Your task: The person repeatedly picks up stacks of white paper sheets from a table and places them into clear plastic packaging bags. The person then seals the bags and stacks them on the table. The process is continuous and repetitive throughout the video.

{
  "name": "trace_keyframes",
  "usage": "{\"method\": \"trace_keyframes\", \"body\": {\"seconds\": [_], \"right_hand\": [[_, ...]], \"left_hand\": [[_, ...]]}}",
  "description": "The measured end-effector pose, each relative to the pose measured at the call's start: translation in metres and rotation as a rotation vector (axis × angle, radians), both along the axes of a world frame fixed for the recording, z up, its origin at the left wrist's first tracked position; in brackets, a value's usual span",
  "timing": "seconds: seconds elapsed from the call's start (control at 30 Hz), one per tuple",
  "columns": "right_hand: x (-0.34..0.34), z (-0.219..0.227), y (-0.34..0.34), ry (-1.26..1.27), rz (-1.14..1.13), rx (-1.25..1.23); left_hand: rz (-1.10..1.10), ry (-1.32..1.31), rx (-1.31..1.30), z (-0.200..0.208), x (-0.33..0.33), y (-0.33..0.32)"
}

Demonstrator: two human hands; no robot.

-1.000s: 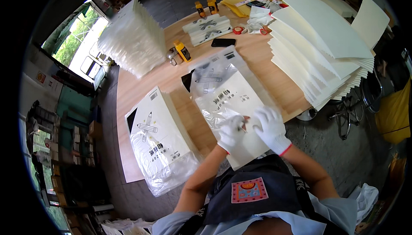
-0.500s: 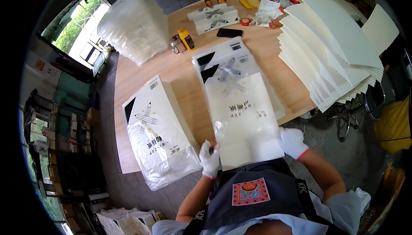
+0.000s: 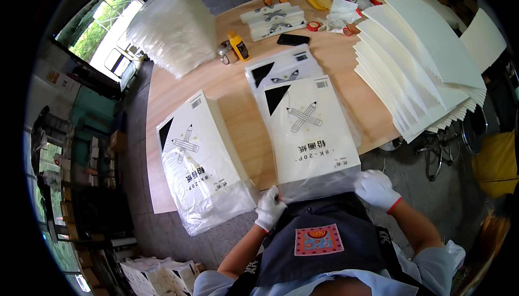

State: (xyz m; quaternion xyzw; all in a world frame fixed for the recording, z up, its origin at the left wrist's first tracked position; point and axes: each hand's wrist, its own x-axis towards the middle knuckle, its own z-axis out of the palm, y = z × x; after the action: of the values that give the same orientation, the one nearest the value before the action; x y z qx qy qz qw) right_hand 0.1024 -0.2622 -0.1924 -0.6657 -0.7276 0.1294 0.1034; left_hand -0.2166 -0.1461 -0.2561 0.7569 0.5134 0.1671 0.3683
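Note:
A printed clear plastic bag (image 3: 319, 185) lies in front of me at the table's near edge, with white paper sheets (image 3: 340, 128) inside it. The bag's print of crossed pencils and a black corner shows sharply over the paper. My left hand (image 3: 270, 209), in a white knit glove, pinches the near left corner of the bag's mouth. At the near right corner, my gloved right hand (image 3: 374, 189) is closed on the bag's edge. Beneath and beyond lie more printed bags (image 3: 294, 55), flat. To the left rests a stack of filled bags (image 3: 205, 150), their loose ends hanging toward me.
A fanned pile of white sheets (image 3: 427, 64) covers the table's right side. A tall stack of clear bags (image 3: 175, 31) stands far left. Between them are a phone (image 3: 293, 39), an orange bottle (image 3: 238, 46), a glass jar (image 3: 226, 53), rolled printed bags (image 3: 275, 23) and red tape (image 3: 314, 26).
The paper has slid away from me, fully into the bag, and its near edge no longer sticks out. Both hands stay at the bag's near corners.

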Motion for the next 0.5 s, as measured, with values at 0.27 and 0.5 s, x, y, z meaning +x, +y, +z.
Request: {"method": "trace_keyframes", "body": {"seconds": [0.27, 0.5], "right_hand": [[0.043, -0.098, -0.038, 0.423, -0.410, -0.325], [-0.011, -0.109, 0.033, 1.630, -0.492, -0.574]], "left_hand": [[0.417, -0.588, -0.938, -0.082, -0.030, -0.015], [0.219, -0.587, 0.009, 0.067, 0.033, 0.005]]}}
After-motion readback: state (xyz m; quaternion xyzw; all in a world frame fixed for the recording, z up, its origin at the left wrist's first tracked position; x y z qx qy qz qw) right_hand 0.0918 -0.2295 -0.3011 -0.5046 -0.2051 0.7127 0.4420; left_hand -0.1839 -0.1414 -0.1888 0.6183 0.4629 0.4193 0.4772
